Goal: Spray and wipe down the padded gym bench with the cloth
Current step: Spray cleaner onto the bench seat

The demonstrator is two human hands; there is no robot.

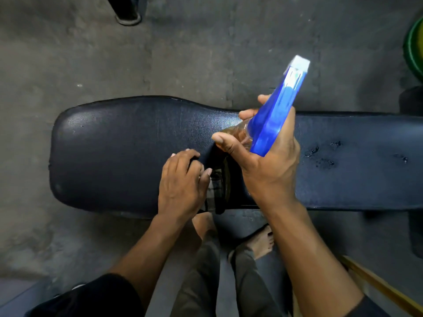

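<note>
The fingers of the right hand [270, 154] are wrapped tight around the neck of a spray bottle [272, 120], thumb pressed across the clear part with amber liquid, the other fingers curled round the far side. The blue trigger head rises out of the grip and tilts away from the person, its pale nozzle end pointing out past the far edge of the bench. Whether a finger sits on the trigger I cannot tell.

Just to the left of that grip, the left hand [183, 186] lies palm down, fingers bent and pressing onto a dark cloth [215, 191]. Most of the cloth is hidden under the hand; a checked patch and a dark fold show between the two hands, at the near edge of the pad.

Both hands are over the padded gym bench [109, 152], dark blue-black vinyl, broad and rounded away to the left of the fingers, narrower to the right. Well to the right of the bottle hand, wet droplets [325, 154] speckle the pad.

Below the hands, bare feet [261, 241] stand on the grey floor [68, 65].
</note>
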